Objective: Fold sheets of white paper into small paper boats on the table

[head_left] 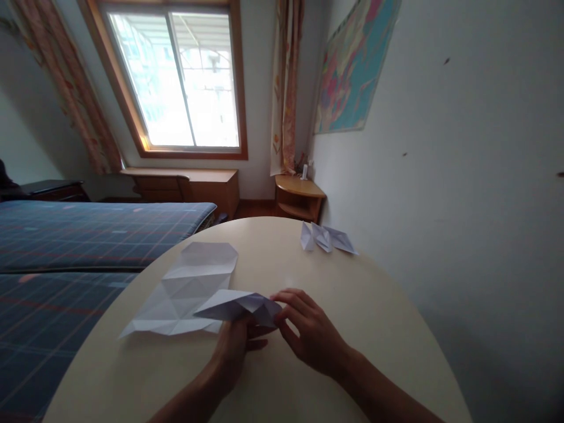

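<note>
The person's left hand (235, 348) is reaching up under the near edge of a white partly folded paper piece (235, 305), which is being held just above the near middle of the round beige table (374, 305). Its fingertips are hidden behind the paper, so I cannot tell how tightly they are closing. The right hand (311, 339) is pinching the piece's right corner between thumb and curled fingers, nearly closed on it.

The piece is overlapping the near edge of a large creased white paper sheet (189, 285) lying flat just to the left. In my judgement, the main risk is that the raised flaps are springing apart under such a light corner grip, letting a crease land crooked. A sliding wrist could also be dragging the large sheet along. Three small white folded paper shapes (326, 238) are lying well apart at the far right.
</note>
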{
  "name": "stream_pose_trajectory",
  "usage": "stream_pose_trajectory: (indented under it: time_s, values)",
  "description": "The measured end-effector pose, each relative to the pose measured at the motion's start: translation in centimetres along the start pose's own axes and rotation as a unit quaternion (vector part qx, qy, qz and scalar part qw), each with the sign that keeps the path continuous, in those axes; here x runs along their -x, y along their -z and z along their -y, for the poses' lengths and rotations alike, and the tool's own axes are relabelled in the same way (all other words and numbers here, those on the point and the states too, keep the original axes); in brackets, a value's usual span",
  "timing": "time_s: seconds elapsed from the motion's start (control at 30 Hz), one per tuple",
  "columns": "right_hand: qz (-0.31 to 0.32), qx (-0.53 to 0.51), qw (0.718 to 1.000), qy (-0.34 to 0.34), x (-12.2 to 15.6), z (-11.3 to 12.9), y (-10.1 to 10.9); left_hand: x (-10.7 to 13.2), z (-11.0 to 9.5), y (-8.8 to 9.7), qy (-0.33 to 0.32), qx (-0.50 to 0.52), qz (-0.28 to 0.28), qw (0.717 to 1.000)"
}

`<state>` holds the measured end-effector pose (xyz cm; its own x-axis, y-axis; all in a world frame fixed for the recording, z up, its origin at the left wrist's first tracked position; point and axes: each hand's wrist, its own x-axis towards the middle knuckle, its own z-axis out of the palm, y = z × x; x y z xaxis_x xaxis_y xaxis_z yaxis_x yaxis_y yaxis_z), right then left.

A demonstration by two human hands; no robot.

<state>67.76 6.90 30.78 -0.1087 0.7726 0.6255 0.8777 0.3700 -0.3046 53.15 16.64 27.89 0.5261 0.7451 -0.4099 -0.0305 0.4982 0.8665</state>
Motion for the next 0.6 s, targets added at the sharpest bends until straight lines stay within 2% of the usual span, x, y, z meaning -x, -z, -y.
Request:
stream_pose_trajectory:
  time_s: [0.13, 0.23, 0.3, 0.4, 0.47, 0.53, 0.6]
  values:
    - [-0.023, 0.042, 0.998, 0.045, 0.3, 0.0, 0.2, 0.1, -0.6, -0.2, 0.074, 0.049, 0.039, 0.995]
    - [-0.042, 0.025, 0.997, 0.053, 0.4, 0.1, 0.1, 0.7, -0.9, -0.3, 0.109, 0.04, 0.077, 0.99]
    - [-0.057, -0.001, 0.998, 0.035, 0.3, 0.1, 0.0, 1.0, -1.0, -0.3, 0.052, 0.019, 0.082, 0.995]
    - [-0.08, -0.021, 0.996, -0.011, 0.3, 0.1, -0.2, 1.0, -0.8, -0.1, -0.113, 0.009, 0.032, 0.993]
    - [-0.084, -0.046, 0.995, -0.025, 0.4, 0.2, -0.3, 0.8, -0.7, 0.0, -0.181, 0.016, -0.003, 0.983]
    - [-0.093, -0.099, 0.989, -0.056, 0.6, 0.4, -0.5, 0.6, -0.6, 0.1, -0.193, 0.024, -0.018, 0.981]
    - [-0.115, -0.166, 0.971, -0.128, 0.7, 0.7, -0.9, 0.5, -0.5, 0.0, -0.166, 0.023, -0.022, 0.986]
